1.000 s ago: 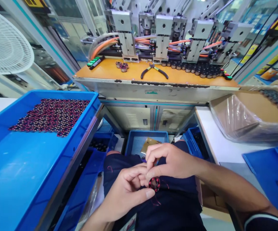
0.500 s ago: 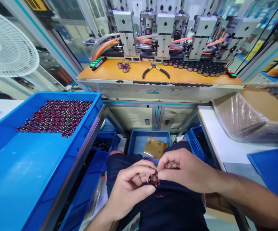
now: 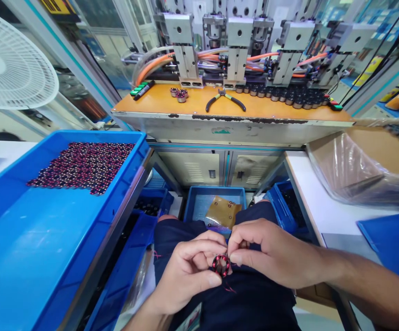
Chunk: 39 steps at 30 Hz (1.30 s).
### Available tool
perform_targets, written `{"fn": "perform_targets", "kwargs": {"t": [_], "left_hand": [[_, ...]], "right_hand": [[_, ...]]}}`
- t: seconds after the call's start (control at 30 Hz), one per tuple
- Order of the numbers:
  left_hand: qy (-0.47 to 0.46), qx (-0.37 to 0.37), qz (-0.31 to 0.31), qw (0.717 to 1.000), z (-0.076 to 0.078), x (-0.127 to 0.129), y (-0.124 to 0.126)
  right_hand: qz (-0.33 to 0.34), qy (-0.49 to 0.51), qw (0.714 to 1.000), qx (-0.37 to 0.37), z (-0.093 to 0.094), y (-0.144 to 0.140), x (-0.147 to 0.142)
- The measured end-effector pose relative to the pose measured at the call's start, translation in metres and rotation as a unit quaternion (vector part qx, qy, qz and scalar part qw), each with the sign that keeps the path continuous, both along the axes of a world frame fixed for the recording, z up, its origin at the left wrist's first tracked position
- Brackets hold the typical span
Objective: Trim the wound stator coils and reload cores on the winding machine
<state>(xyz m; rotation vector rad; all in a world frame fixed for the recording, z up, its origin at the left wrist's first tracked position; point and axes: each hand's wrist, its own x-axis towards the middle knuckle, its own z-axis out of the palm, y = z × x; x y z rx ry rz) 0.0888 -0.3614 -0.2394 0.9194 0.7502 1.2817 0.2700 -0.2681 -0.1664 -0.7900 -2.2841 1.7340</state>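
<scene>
Open room above the lap, between the big blue tray on the left and the white table on the right. Straight ahead, blocked by the orange bench, with pliers lying on top. Down low, a small blue bin close by the knees. Free bare floor in the near half of the big blue tray.

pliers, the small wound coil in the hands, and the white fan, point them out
pliers (image 3: 225,99), head view, on the joint.
small wound coil (image 3: 221,265), head view, on its face.
white fan (image 3: 11,64), head view, on the grille.
</scene>
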Motion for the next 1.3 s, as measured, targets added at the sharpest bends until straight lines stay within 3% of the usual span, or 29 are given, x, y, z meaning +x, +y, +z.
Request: {"fn": "perform_targets", "kwargs": {"t": [0.53,0.63,0.73,0.8,0.87,0.93,1.07,1.3], "left_hand": [[-0.005,0.016,0.02,1.0,0.0,0.002,-0.001],[-0.013,0.019,0.023,0.999,0.0,0.002,0.0],[-0.041,0.013,0.013,0.999,-0.001,0.001,0.0],[-0.072,0.004,-0.004,0.997,-0.003,0.001,0.0],[-0.109,-0.013,-0.022,0.994,-0.005,0.002,0.0],[-0.143,-0.037,-0.043,0.988,-0.007,0.004,0.0],[-0.193,-0.063,-0.079,0.976,-0.01,0.009,0.0],[-0.203,-0.059,-0.087,0.973,-0.015,0.009,-0.001]], "right_hand": [[-0.006,-0.019,0.999,-0.028,0.001,-0.007,-0.001],[0.056,-0.031,0.998,-0.027,0.005,-0.004,0.006],[0.143,-0.012,0.988,0.061,0.005,0.002,0.017],[0.11,0.029,0.975,0.191,0.001,0.004,0.021],[0.058,0.089,0.942,0.318,-0.005,0.004,0.022],[0.059,0.146,0.907,0.391,-0.01,0.002,0.018],[0.092,0.197,0.882,0.418,-0.018,0.0,0.007],[0.075,0.27,0.854,0.438,-0.025,0.0,-0.002]]}}
